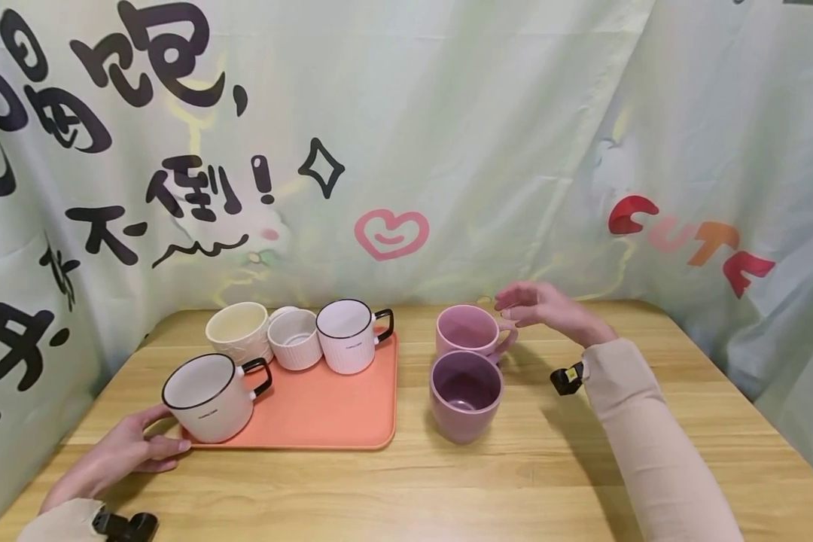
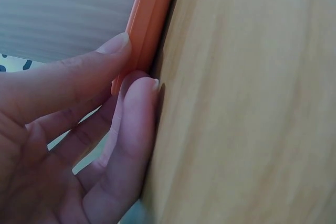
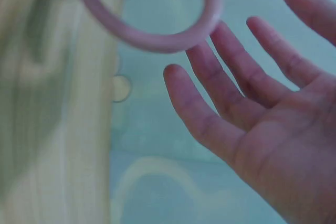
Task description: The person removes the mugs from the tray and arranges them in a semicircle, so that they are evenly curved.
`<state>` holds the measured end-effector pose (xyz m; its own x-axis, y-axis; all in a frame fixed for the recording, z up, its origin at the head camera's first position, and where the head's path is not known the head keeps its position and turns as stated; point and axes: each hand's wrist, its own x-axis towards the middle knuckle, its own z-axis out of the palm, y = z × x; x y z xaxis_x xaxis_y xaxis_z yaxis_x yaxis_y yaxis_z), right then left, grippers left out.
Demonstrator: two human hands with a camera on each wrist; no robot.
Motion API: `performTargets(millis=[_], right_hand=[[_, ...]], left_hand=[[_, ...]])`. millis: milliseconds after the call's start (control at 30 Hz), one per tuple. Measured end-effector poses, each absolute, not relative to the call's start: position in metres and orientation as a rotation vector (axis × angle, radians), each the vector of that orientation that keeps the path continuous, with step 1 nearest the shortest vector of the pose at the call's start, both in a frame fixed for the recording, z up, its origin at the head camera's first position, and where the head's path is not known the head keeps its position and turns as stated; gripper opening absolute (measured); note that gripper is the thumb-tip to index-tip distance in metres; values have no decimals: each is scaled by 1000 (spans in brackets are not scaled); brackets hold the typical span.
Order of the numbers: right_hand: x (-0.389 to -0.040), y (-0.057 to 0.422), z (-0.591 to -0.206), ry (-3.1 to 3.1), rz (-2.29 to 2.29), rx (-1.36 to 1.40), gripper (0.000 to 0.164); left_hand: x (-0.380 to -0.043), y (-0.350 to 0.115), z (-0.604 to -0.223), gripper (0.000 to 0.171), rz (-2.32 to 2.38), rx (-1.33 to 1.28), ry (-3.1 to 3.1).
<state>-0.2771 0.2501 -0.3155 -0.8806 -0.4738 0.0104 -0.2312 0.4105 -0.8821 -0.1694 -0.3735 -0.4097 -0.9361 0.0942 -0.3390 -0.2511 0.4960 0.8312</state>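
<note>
At the near left corner of the orange tray (image 1: pixel 321 421), my left hand (image 1: pixel 132 450) pinches the rim, thumb on top and fingers below, as the left wrist view shows. Close by stands a large white mug (image 1: pixel 210 403) with a black rim and handle. My right hand (image 1: pixel 545 307) is beside the pink mug (image 1: pixel 464 331), its fingers spread and extended. In the right wrist view the fingertips are right by the pink mug's handle (image 3: pixel 157 43). A purple mug (image 1: pixel 462 421) stands just in front of the pink one, overlapping it.
Along the tray's back stand a cream cup (image 1: pixel 237 327), a small ribbed cup (image 1: pixel 296 348) and a white black-rimmed mug (image 1: pixel 345 346). The wooden table (image 1: pixel 447 489) ends at a printed curtain (image 1: pixel 481 150) behind.
</note>
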Motion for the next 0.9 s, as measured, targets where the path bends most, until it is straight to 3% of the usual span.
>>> performTargets(millis=[367,900], right_hand=[[-279,234,-293,2461,-1598,-478,44],[-283,183,-256,2388,-1674,-400,43]], left_hand=[[-167,-372,-408,77,1443,-95,2391],[-168,-374,-410,86,1448,-129,2384]])
